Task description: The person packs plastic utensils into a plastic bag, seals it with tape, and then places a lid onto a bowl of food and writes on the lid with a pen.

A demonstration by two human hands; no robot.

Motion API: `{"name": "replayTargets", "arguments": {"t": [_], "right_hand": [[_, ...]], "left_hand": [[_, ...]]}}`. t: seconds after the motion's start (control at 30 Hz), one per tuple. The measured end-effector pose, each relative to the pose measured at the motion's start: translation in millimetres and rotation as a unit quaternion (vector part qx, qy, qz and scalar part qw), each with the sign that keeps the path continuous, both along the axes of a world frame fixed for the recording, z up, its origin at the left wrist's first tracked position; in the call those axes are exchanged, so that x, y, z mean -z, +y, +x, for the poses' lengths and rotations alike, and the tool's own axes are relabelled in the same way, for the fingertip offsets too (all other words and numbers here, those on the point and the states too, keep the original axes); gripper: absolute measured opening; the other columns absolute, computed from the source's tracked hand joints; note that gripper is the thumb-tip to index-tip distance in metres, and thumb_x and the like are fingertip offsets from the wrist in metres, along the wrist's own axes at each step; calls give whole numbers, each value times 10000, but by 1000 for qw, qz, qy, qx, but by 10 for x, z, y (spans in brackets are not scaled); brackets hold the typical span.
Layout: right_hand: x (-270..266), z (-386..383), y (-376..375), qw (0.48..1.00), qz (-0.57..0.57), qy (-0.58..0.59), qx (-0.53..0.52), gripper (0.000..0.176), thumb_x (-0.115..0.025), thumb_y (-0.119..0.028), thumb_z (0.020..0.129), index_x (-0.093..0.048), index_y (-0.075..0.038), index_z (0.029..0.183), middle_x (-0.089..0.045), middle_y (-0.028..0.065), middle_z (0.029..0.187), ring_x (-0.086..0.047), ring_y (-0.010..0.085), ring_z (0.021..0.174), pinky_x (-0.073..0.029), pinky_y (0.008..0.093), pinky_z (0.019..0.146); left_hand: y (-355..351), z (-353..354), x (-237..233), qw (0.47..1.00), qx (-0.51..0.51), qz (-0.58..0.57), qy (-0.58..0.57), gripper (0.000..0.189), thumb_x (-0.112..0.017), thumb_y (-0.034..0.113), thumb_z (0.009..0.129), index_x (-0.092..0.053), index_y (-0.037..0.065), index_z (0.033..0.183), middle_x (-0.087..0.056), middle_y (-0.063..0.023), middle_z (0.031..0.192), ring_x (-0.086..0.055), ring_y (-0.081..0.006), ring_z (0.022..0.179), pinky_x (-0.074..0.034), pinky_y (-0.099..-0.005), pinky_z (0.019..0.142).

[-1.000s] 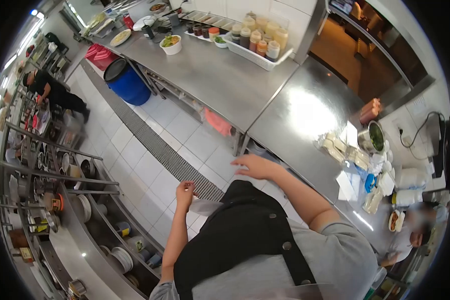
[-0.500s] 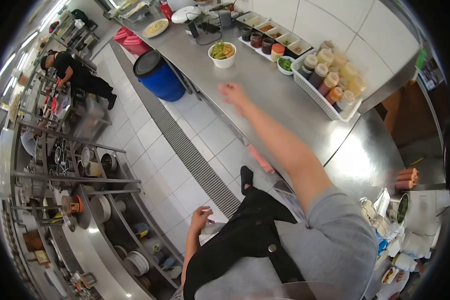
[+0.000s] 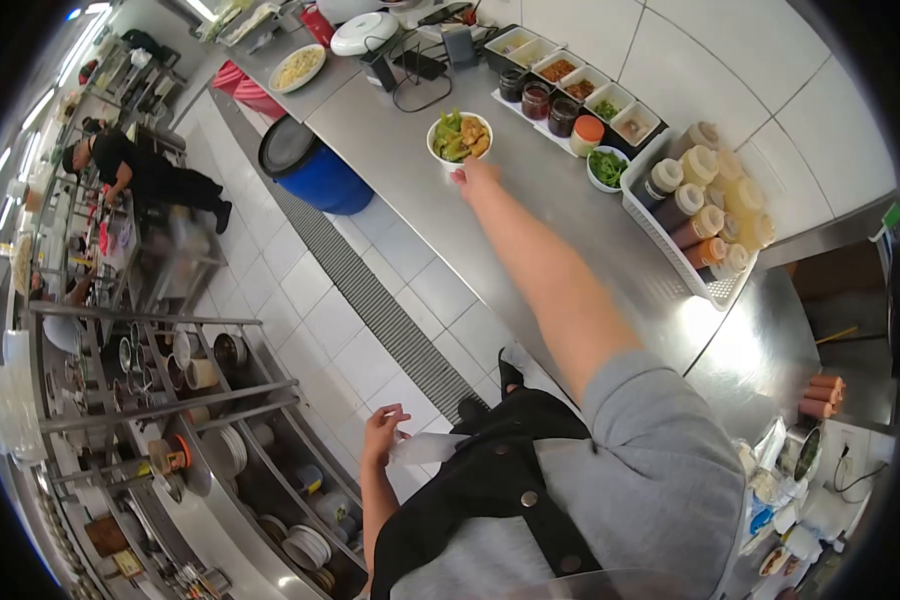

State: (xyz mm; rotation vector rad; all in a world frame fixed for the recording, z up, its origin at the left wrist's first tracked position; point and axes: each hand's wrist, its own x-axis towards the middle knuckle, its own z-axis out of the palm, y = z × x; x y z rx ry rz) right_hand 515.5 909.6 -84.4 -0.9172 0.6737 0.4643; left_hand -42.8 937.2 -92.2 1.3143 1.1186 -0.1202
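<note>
My right hand (image 3: pixel 477 176) is at the near side of a white bowl (image 3: pixel 460 165) on the steel counter, its fingers closed against the bowl's wall. Green leaves and golden-brown pieces of food (image 3: pixel 462 138) fill the bowl. Low at my left side, my left hand (image 3: pixel 383 434) has curled fingers around a whitish, see-through piece of plastic (image 3: pixel 422 448), whose exact kind I cannot make out. To the right of the bowl stand several sauce jars (image 3: pixel 536 100) and a small bowl of green herbs (image 3: pixel 607 168).
A white basket of squeeze bottles (image 3: pixel 705 205) stands by the wall. Left of the steel counter (image 3: pixel 560 250) are a blue barrel (image 3: pixel 320 175) and a floor drain (image 3: pixel 360 290). A person in black (image 3: pixel 140 170) works farther left, beyond shelves with plates (image 3: pixel 305 545).
My right hand has moved forward across the counter from a short way off and now meets the bowl. My left hand has risen slightly, and more of the see-through plastic shows.
</note>
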Motion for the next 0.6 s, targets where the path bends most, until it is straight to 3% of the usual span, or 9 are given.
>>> {"name": "replayTargets", "arguments": {"t": [0.1,0.17,0.23,0.27,0.3,0.37,0.47,0.57,0.6], "right_hand": [[126,-45,-267,1000,11,-16,8,424,-644,-68,925,-481,53,1297,-566,188,1235,-655,286,990,-620,408,825],[208,-208,-614,999,-12,-46,-6,396,-638,-78,935,-491,98,1259,-578,196,1211,-662,286,994,-624,402,845],[379,-501,-1134,994,38,-102,-25,366,-630,-102,952,-512,101,1232,-574,193,1215,-667,282,975,-620,387,853],[261,-689,-1411,996,-26,-79,-35,353,-635,-124,956,-529,101,1207,-580,195,1197,-665,281,998,-617,378,862],[233,-884,-1727,994,-25,-103,-28,326,-635,-108,947,-539,113,1166,-597,195,1140,-672,285,978,-621,383,858],[26,-1368,-2371,990,-96,-105,-1,285,-624,-74,933,-566,90,1159,-611,169,1055,-669,277,942,-640,362,818],[-327,-2194,-3346,973,-211,-75,57,233,-643,-76,921,-581,76,1086,-618,165,996,-686,275,884,-644,361,785],[-291,-2910,-4147,950,-264,-61,155,176,-665,-48,906,-582,60,1017,-624,157,955,-701,276,832,-647,347,735],[-286,-3100,-4363,943,-279,-53,176,169,-673,-40,898,-582,62,998,-630,156,943,-709,272,820,-649,339,712]], "left_hand": [[65,165,34,999,48,12,18,290,-658,191,950,-645,-7,1163,-738,-162,999,-653,-154,713,-502,-276,529],[71,395,46,996,81,33,13,274,-651,178,959,-643,-12,1157,-742,-150,989,-678,-154,764,-499,-272,578],[71,572,352,991,110,40,-57,237,-644,164,961,-661,21,1150,-750,-121,957,-707,-162,877,-475,-276,689],[87,652,519,983,160,33,-85,267,-623,173,967,-653,34,1192,-751,-114,956,-657,-130,773,-485,-274,710],[93,783,563,969,233,33,-69,265,-631,174,970,-652,30,1193,-749,-105,952,-693,-163,924,-495,-291,823],[-38,1043,350,942,328,40,-65,255,-634,184,976,-662,41,1185,-748,-100,935,-682,-151,903,-490,-289,798],[-119,1303,391,875,475,34,-87,258,-675,233,956,-674,59,1146,-758,-84,887,-687,-144,837,-493,-289,756],[-205,1603,611,794,591,36,-140,258,-669,245,960,-672,54,1134,-764,-101,885,-716,-170,879,-514,-327,835],[-316,1689,545,790,596,31,-144,266,-674,244,955,-670,46,1133,-764,-103,875,-715,-173,876,-508,-323,837]]}}
